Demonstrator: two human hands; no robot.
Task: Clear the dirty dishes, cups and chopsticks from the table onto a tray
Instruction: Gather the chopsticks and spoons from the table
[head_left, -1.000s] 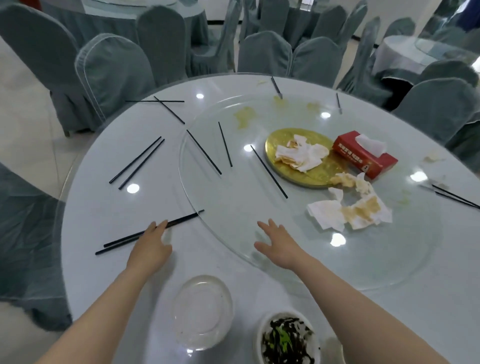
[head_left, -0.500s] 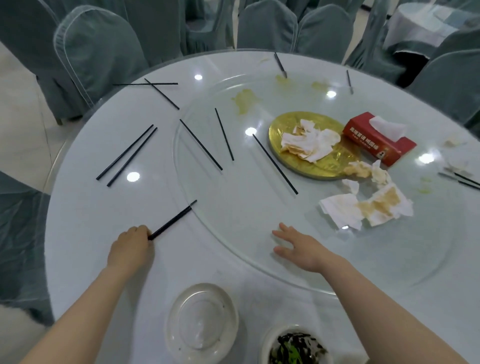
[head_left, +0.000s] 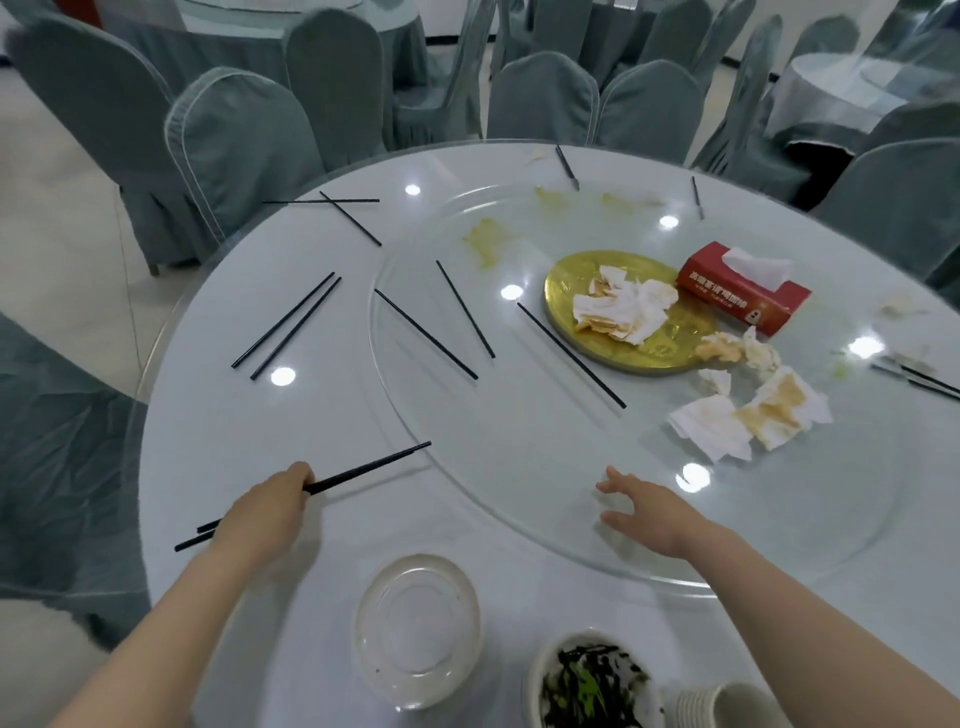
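Gripping hand: the left hand (head_left: 270, 506) is clenched round one pair of black chopsticks (head_left: 363, 470) near the table's near-left edge; their tips point up and right to the rim of the glass turntable (head_left: 519, 519), and their butts stick out behind the wrist toward the left edge.
Table: one round table (head_left: 218, 415), with the turntable filling its middle.
Gold plate: one gold plate (head_left: 571, 280) on the turntable's right half, with crumpled napkins on it.
Near dishes: one empty clear plate (head_left: 415, 629) at the near edge, one bowl of dark greens (head_left: 592, 680) just right of it, and one stack of cups (head_left: 701, 696) at the near-right corner of the view.
Tissue box: one red tissue box (head_left: 737, 296) beyond the gold plate.
Loose chopsticks: next pair (head_left: 285, 325) lies on the left side, beyond the clenched hand, long axis running near-left to far-right; a crossed pair (head_left: 337, 213) lies at the far-left edge; three singles (head_left: 426, 332) lie on the turntable; two (head_left: 566, 161) are at the far edge, and at least two more at the right edge.
Free hand: the right hand (head_left: 644, 514) rests released, fingers spread on the turntable's near rim, holding nothing.
Nearer hand: judged, the left, since the left-side pair lies straight beyond it.
Tray: none in view.
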